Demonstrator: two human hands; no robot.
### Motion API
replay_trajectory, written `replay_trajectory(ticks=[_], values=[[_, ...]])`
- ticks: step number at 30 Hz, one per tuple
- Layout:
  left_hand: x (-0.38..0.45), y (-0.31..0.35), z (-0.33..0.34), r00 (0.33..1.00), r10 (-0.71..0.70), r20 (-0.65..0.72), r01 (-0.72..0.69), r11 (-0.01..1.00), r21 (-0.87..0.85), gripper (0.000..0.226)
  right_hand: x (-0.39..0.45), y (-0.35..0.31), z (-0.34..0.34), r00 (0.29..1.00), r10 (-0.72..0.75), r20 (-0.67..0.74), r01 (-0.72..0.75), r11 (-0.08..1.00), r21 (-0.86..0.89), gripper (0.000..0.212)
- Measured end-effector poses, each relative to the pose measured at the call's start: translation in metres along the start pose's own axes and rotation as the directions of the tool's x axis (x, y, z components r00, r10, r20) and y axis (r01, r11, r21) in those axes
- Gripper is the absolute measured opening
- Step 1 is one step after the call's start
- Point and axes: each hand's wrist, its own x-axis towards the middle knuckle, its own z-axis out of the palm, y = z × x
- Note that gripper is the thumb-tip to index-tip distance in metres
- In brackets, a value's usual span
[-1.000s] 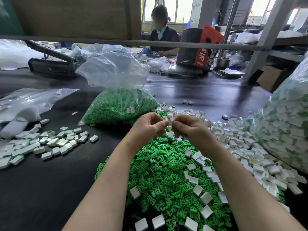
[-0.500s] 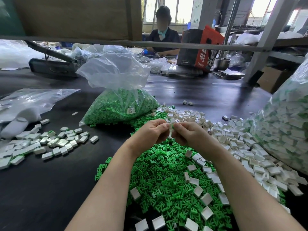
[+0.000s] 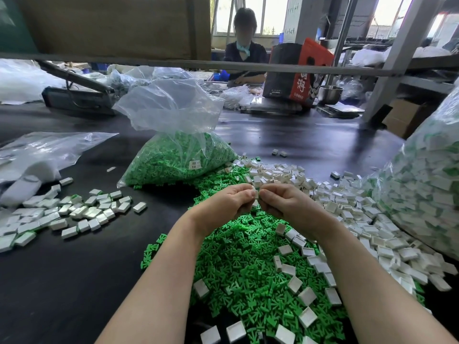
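My left hand [image 3: 228,203] and my right hand [image 3: 285,203] meet fingertip to fingertip above a heap of small green plastic pieces [image 3: 248,264]. Between them they pinch one small white shell [image 3: 255,193], mostly hidden by the fingers. Whether a green piece is inside it cannot be seen. Loose white shells [image 3: 347,219] spread to the right of the heap and over its near side. To the left lies a group of white shells with green inside [image 3: 74,214].
A clear bag of green pieces [image 3: 178,157] stands behind the heap. A large bag of white-and-green parts [image 3: 427,189] fills the right edge. Flat plastic bags [image 3: 37,155] lie at left. A person sits across the black table [image 3: 310,142], beside a red-black carton [image 3: 295,70].
Both hands have dropped slightly toward the heap and stayed pressed together around the white shell. Nothing else on the table has moved.
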Motion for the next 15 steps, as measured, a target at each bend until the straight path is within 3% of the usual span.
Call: replay_trajectory(ticks=[5, 11, 15], values=[[-0.0022, 0.0017, -0.0006, 0.998, -0.019, 0.057, 0.022, 0.999, -0.041, 0.013, -0.0025, -0.0031, -0.0022, 0.998, 0.022, 0.058, -0.019, 0.998, -0.055, 0.03], [-0.002, 0.0002, -0.0009, 0.997, -0.026, 0.072, 0.026, 1.0, -0.012, 0.012, -0.0044, -0.0063, -0.0037, 0.997, 0.016, 0.081, -0.012, 0.999, -0.049, 0.024], [-0.0005, 0.0011, 0.0017, 1.0, 0.011, 0.008, -0.01, 0.994, -0.109, 0.027, -0.0025, -0.0012, -0.0015, 1.0, -0.009, 0.016, 0.008, 0.999, 0.033, 0.029]])
